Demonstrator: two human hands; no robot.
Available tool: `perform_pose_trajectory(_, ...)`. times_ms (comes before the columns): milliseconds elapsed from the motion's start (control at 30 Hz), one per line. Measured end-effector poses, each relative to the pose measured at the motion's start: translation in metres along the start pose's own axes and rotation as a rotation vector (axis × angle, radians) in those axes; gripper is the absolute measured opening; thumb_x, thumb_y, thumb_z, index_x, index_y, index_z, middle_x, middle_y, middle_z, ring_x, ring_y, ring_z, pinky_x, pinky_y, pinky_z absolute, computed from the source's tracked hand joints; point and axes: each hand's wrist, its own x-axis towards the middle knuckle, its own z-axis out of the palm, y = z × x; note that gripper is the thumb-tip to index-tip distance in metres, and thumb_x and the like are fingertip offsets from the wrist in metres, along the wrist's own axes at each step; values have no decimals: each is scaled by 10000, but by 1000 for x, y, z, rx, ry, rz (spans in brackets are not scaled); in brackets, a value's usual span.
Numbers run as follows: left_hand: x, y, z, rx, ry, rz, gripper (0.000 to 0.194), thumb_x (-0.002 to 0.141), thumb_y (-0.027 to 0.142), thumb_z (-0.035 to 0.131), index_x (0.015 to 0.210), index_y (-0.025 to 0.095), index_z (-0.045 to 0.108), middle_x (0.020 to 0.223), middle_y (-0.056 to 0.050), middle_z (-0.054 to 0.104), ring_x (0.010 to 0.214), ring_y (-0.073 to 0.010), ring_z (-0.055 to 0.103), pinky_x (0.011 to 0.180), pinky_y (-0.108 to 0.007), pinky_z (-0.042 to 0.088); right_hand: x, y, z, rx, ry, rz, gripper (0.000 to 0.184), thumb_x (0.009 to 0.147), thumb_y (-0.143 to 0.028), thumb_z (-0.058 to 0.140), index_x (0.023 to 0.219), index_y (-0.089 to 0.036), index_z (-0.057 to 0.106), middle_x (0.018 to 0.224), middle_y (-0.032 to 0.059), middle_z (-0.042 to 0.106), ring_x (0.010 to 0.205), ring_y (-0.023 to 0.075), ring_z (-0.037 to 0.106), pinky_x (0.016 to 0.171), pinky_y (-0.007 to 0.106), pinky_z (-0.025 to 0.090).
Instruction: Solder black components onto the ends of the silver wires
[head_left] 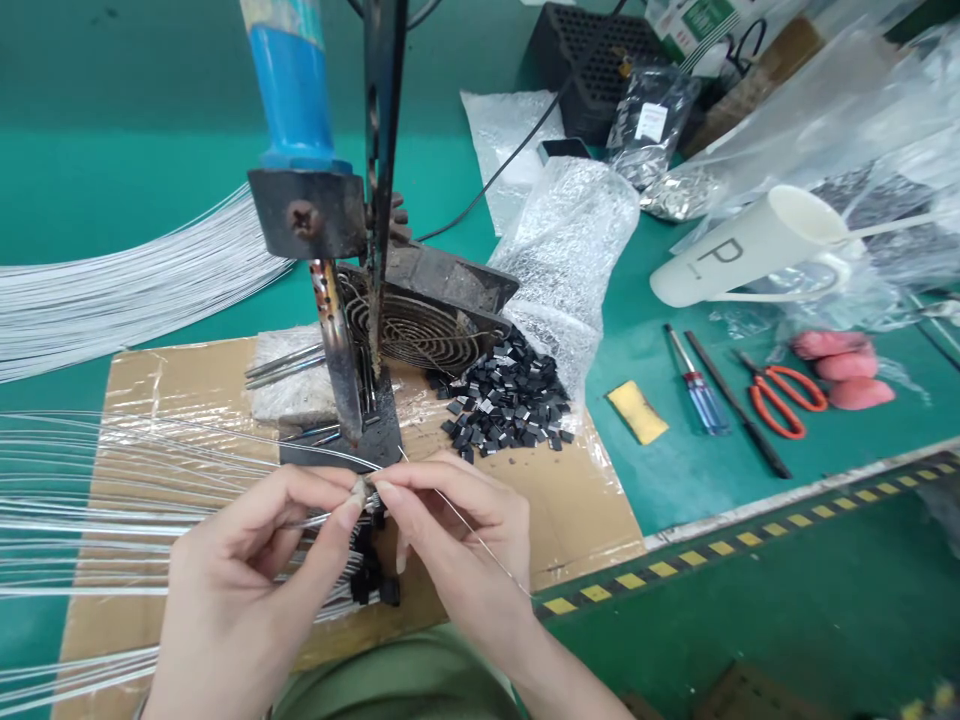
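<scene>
Below the soldering iron's tip, my two hands meet with their fingertips almost touching. My left hand (247,590) is closed in a pinch on the end of a white wire (315,520), beside a small greyish piece (362,490) too small to make out. Thumb and forefinger of my right hand (469,530) press together at the same spot, and a thin strand of solder wire (480,540) runs through this hand. The soldering iron (337,350), blue-handled, is clamped tip down above. Black connectors (366,570) on wires lie under my fingers, partly hidden.
A heap of black connector housings (510,400) sits on the cardboard (585,500), by a fan (420,330). To the right are a yellow sponge (637,412), a screwdriver (701,390), red-handled pliers (784,400) and a white mug (750,250). Wire bundles (112,300) lie left.
</scene>
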Motion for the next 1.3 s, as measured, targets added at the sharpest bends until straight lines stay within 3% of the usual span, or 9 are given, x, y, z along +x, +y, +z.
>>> perform_pose_trajectory(167,1,1,2,2,0,-15,90,861,298,811,792,241,804,911,-29,844,750,-151,803,693,-146,643,-7,3,-6,-107,-64,-67,382,1163,-323,428,1267,-267,792,861,13,641,685,153,621,657,294,549)
perform_pose_trajectory(267,-1,-1,1,38,27,-20,99,866,314,811,795,246,799,932,-20,848,765,-135,801,701,-126,625,-10,4,-10,-136,-68,-74,352,1169,-299,381,1409,-305,638,845,-18,624,677,157,567,653,296,503)
perform_pose_trajectory(333,0,-1,1,55,48,-12,84,862,307,807,797,257,793,931,-3,851,745,-115,784,680,-108,604,-10,3,-13,-167,-42,-106,254,1144,-247,415,1319,-306,589,794,-46,584,644,153,523,616,290,447)
perform_pose_trajectory(400,1,0,1,68,66,-4,62,858,293,797,801,269,793,922,14,854,725,-100,769,659,-96,590,-9,0,-14,-243,-22,-144,154,1106,-195,439,1080,-278,567,770,-52,506,630,147,481,595,294,398)
perform_pose_trajectory(500,5,7,2,46,90,6,65,831,269,787,766,269,790,869,23,854,713,-105,781,669,-102,604,-5,-6,-15,-356,-40,-179,249,1062,-134,449,842,-251,449,773,-42,444,670,149,482,631,307,400)
perform_pose_trajectory(633,9,15,5,15,121,2,80,786,265,785,707,250,785,761,5,829,620,-127,757,603,-143,615,0,-11,-12,-332,-65,-260,220,1000,-80,531,853,-242,512,935,17,647,882,180,656,802,328,541)
perform_pose_trajectory(767,11,16,5,9,135,-6,82,769,279,791,696,242,796,765,-15,823,595,-136,738,595,-173,627,1,-13,-9,-212,-89,-205,210,970,-52,627,906,-248,588,1247,64,793,1205,220,755,1027,356,605)
perform_pose_trajectory(1000,19,17,6,-9,179,-14,62,745,264,793,686,244,787,749,7,809,599,-108,723,549,-122,565,5,-12,-4,-152,-41,-146,242,918,-21,648,847,-251,619,1226,44,852,1196,197,813,1021,292,647)
perform_pose_trajectory(1300,20,17,6,20,210,-24,45,761,279,810,734,246,794,822,7,839,682,-111,749,617,-122,571,11,-11,-1,-93,-41,-111,247,907,-19,663,824,-249,632,1242,32,852,1174,198,821,1044,311,641)
